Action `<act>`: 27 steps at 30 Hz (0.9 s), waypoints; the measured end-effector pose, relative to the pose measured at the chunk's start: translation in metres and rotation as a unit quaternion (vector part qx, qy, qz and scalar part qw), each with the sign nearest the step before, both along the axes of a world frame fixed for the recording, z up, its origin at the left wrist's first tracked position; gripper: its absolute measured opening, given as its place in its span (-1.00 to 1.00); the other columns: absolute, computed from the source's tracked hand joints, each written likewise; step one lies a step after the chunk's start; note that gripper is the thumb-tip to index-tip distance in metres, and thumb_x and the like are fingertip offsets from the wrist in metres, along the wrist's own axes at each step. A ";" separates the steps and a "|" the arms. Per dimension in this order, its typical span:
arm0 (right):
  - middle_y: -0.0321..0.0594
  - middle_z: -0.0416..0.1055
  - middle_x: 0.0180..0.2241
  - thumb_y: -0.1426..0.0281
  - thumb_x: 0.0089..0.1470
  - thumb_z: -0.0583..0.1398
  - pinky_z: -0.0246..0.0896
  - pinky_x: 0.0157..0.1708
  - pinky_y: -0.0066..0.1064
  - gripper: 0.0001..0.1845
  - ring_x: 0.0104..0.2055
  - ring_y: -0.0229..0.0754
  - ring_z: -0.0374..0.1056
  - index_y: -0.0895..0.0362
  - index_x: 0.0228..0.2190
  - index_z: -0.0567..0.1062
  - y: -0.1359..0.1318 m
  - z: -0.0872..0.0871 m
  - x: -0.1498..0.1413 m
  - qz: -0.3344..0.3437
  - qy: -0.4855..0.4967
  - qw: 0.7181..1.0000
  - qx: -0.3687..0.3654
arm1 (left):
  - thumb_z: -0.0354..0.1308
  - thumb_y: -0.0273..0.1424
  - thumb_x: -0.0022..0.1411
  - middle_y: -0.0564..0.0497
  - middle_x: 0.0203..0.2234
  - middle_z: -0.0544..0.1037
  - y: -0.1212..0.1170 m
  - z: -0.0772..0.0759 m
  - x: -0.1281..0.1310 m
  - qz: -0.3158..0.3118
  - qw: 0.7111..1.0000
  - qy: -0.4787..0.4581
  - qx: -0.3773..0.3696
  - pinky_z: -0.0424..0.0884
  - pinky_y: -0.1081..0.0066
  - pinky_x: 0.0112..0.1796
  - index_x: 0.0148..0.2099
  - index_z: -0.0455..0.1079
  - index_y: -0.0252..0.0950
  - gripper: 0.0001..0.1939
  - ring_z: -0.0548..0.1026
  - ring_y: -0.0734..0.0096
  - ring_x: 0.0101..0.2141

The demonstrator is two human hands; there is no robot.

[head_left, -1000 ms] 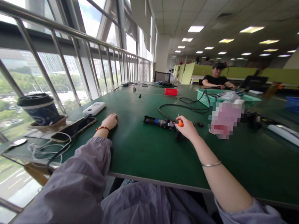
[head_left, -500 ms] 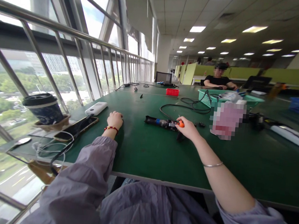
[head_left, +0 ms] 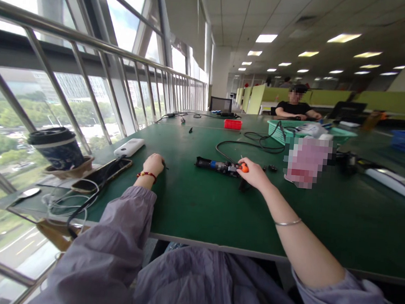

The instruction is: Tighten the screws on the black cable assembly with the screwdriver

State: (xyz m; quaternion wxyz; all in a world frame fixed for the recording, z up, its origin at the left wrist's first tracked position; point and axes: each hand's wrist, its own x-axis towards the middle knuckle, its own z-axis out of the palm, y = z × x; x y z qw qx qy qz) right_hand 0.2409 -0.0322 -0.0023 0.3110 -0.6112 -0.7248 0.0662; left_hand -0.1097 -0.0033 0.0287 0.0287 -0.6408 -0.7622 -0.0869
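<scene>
My right hand (head_left: 255, 173) is closed around an orange-handled tool (head_left: 244, 167); a thin tip shows just above it, and its exact kind is hard to make out. That hand rests at the right end of a black cylindrical device (head_left: 213, 165) with a blue band, which lies on the green table (head_left: 198, 203). Further left, my left hand (head_left: 153, 165) lies on the tabletop with its fingers curled under. A small dark piece (head_left: 166, 166) sticks out at its fingertips; the rest is hidden.
A black cable (head_left: 231, 142) loops behind the device. Small black parts (head_left: 272, 168) lie right of my right hand. Behind are a red box (head_left: 233, 124) and a green basket (head_left: 277, 131). Left stand a paper cup (head_left: 59, 146), a phone (head_left: 101, 175) and a white device (head_left: 129, 147). A person (head_left: 295, 105) sits opposite.
My left hand has shifted slightly left and turned, so the small dark piece at its fingertips shows more. The right hand stays on the orange-handled tool.
</scene>
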 end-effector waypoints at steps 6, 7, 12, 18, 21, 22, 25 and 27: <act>-0.20 0.49 -0.25 0.38 -0.03 0.19 0.24 -0.29 -0.37 -0.73 -0.27 -0.15 0.38 0.06 -0.20 0.44 0.000 -0.001 0.000 -0.004 0.000 1.000 0.007 | 0.04 -0.63 -0.04 -0.09 -0.19 0.58 -0.004 0.000 0.000 -0.088 0.994 0.039 -0.046 0.40 0.41 -0.05 -0.12 0.55 -0.25 -0.55 0.50 0.22 -0.08; -0.20 0.49 -0.25 0.38 -0.03 0.19 0.24 -0.29 -0.37 -0.73 -0.28 -0.16 0.38 0.06 -0.21 0.44 0.000 -0.001 0.000 -0.004 -0.001 1.000 0.009 | 0.04 -0.62 -0.04 -0.10 -0.20 0.58 -0.006 0.001 0.001 -0.093 0.994 0.049 -0.043 0.40 0.41 -0.05 -0.13 0.56 -0.24 -0.56 0.50 0.21 -0.08; -0.19 0.49 -0.23 0.35 -0.04 0.21 0.25 -0.29 -0.36 -0.71 -0.26 -0.14 0.39 0.06 -0.20 0.42 0.000 -0.001 0.001 0.002 -0.011 1.000 0.010 | 0.01 -0.65 0.03 -0.19 -0.12 0.53 -0.028 0.006 0.025 -0.078 0.990 0.108 -0.036 0.44 0.34 -0.11 -0.16 0.55 -0.29 -0.60 0.49 0.12 -0.06; -0.20 0.47 -0.25 0.37 -0.17 0.29 0.25 -0.31 -0.37 -0.54 -0.26 -0.14 0.38 0.07 -0.15 0.38 0.002 0.000 0.004 0.027 -0.029 0.999 0.001 | -0.13 -0.74 0.17 -0.40 -0.13 0.49 -0.050 0.008 0.074 -0.025 0.990 0.139 -0.025 0.47 0.26 -0.16 -0.08 0.50 -0.51 -0.57 0.48 0.04 -0.05; -0.19 0.47 -0.26 0.38 -0.16 0.29 0.22 -0.35 -0.38 -0.59 -0.28 -0.14 0.38 0.07 -0.19 0.40 0.001 -0.001 0.002 0.009 -0.044 0.999 0.014 | -0.12 -0.74 0.20 -0.42 -0.18 0.49 -0.057 0.001 0.098 -0.059 0.989 0.133 0.002 0.48 0.26 -0.19 -0.13 0.53 -0.52 -0.60 0.49 0.04 -0.09; -0.19 0.47 -0.25 0.36 -0.16 0.29 0.22 -0.35 -0.38 -0.61 -0.27 -0.13 0.38 0.07 -0.20 0.40 0.000 -0.001 0.000 0.006 -0.049 0.999 0.019 | -0.10 -0.74 0.19 -0.41 -0.20 0.50 -0.060 -0.003 0.106 -0.087 0.988 0.131 0.010 0.49 0.26 -0.21 -0.16 0.54 -0.50 -0.62 0.50 0.05 -0.11; -0.17 0.47 -0.24 0.29 -0.13 0.29 0.21 -0.36 -0.38 -0.64 -0.25 -0.11 0.38 0.07 -0.24 0.39 -0.003 0.000 -0.014 -0.013 -0.057 0.998 0.027 | -0.04 -0.72 0.18 -0.35 -0.23 0.49 -0.064 -0.013 0.130 -0.202 0.970 0.126 0.044 0.50 0.31 -0.27 -0.23 0.55 -0.42 -0.66 0.50 0.12 -0.15; -0.16 0.48 -0.24 0.26 -0.12 0.29 0.19 -0.38 -0.38 -0.64 -0.24 -0.09 0.39 0.07 -0.24 0.38 -0.005 0.000 -0.027 -0.053 -0.058 0.997 0.021 | -0.01 -0.71 0.18 -0.30 -0.24 0.49 -0.063 -0.019 0.143 -0.287 0.949 0.117 0.063 0.49 0.36 -0.27 -0.25 0.54 -0.39 -0.69 0.50 0.18 -0.16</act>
